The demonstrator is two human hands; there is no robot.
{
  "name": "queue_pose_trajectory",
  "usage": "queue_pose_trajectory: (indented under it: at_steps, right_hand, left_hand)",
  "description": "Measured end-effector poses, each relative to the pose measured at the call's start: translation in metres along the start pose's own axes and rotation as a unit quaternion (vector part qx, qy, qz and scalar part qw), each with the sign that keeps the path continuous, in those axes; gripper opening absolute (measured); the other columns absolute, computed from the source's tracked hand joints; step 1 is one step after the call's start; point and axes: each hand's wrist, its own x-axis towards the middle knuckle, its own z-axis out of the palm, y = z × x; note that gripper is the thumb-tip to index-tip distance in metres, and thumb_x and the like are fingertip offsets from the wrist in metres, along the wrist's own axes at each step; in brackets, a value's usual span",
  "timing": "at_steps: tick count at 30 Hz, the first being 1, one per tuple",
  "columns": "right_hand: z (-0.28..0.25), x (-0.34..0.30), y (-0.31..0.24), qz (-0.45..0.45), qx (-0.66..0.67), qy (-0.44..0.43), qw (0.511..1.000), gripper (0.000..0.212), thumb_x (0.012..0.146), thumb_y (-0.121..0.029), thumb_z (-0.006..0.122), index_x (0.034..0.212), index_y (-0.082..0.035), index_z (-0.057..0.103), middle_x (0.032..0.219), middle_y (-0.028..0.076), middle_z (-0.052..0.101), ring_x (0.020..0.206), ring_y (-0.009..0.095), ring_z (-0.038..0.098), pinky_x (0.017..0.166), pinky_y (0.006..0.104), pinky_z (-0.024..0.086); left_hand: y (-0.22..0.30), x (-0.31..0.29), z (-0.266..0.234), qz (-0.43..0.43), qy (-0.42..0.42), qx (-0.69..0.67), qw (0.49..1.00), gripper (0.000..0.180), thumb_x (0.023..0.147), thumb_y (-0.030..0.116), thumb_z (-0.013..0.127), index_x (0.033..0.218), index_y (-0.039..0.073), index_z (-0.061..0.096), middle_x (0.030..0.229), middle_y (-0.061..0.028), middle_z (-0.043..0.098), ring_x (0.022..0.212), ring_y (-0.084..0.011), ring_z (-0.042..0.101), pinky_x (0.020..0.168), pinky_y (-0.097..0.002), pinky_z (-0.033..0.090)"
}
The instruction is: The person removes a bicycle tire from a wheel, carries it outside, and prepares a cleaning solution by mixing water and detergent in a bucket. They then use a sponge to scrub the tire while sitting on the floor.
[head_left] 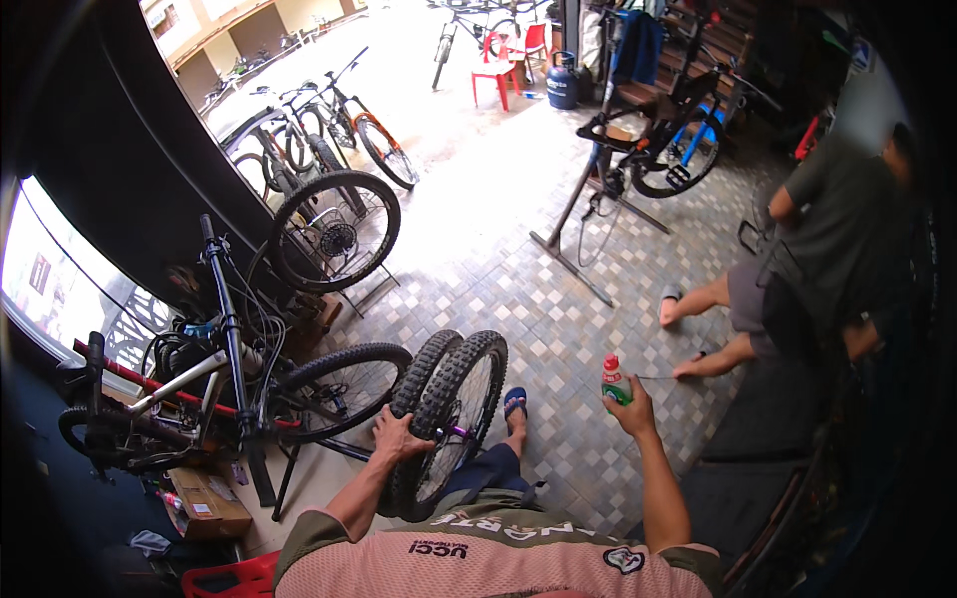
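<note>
Black knobbly tyres circle the pair of bicycle wheels [444, 394], which stand upright side by side on the near floor, just left of the person's legs. The left grip [397, 436] lies directly on them: its fingers are partly curled over the tread on the left side, the thumb stretches to the right, and it has hold of the rubber. A purple hub [456, 432] shows just right of that thumb, apart from it.

To the right, well apart from the wheels, the right grip [632, 408] is closed around the lower part of a bottle [615, 384] with a red cap and green label. The bottle is upright, its top rising clear of the fingers.

A blue sandal [514, 402] is on the person's foot, just right of the wheels. On the left, bicycles crowd together above a cardboard box [211, 506], and another wheel with cogs [338, 238] stands farther off. On the right, another person [832, 224] in a dark shirt has bare legs reaching over the patterned tiles [568, 329]. Farther away are a bicycle on a repair stand [575, 204], a blue gas cylinder [562, 87] and red chairs [492, 73].
</note>
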Motion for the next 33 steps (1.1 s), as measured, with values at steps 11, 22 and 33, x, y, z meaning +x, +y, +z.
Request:
queue_pose_trajectory:
  at_steps: [11,22,33]
  right_hand:
    - [0.099,0.337,-0.099,-0.070,-0.077,-0.169,0.980,0.062,0.078,-0.033,0.084,0.130,-0.013,0.057,0.115,0.019,0.073,0.109,0.040,0.070,0.090,0.0444,0.056]
    - [0.246,0.703,-0.188,-0.038,0.102,0.007,0.994,0.057,0.079,-0.027,0.084,0.126,-0.010,0.056,0.111,0.021,0.072,0.106,0.041,0.070,0.086,0.0477,0.055]
    - [0.301,0.967,-0.137,0.111,-0.044,0.059,0.991,0.061,0.077,-0.029,0.082,0.128,-0.009,0.056,0.114,0.026,0.071,0.107,0.047,0.066,0.090,0.0542,0.052]
  left_hand:
    - [0.096,0.244,-0.111,-0.061,-0.019,-0.125,0.990,0.104,0.057,0.067,0.088,0.142,0.012,0.065,0.161,-0.0295,0.023,0.144,-0.0487,0.034,0.119,-0.0570,0.033]
    - [0.158,0.530,-0.253,-0.106,-0.016,-0.096,0.990,0.101,0.057,0.062,0.089,0.140,0.010,0.065,0.159,-0.0282,0.023,0.144,-0.0495,0.033,0.119,-0.0567,0.034]
    - [0.204,0.809,-0.390,-0.145,0.005,-0.073,0.987,0.101,0.058,0.061,0.090,0.139,0.007,0.063,0.158,-0.0311,0.023,0.141,-0.0519,0.035,0.115,-0.0588,0.038]
